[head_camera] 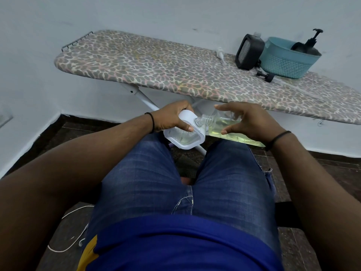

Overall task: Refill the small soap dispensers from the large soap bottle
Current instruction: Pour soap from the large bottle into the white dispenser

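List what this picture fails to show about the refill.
- Head view: whether soap is flowing from the bottle into the dispenser; the mouths overlap.
- Dispenser fill level: left hand covers part of it.
- Bottle's base: right hand hides it.
- Basket contents: the rim hides all but a black pump top.

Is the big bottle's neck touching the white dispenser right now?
Touching. The head view shows the large soap bottle's threaded neck resting against the white dispenser's rim, with no gap visible between them.

bottle [218, 122]: clear glossy plastic | dispenser [187, 141]: white smooth plastic
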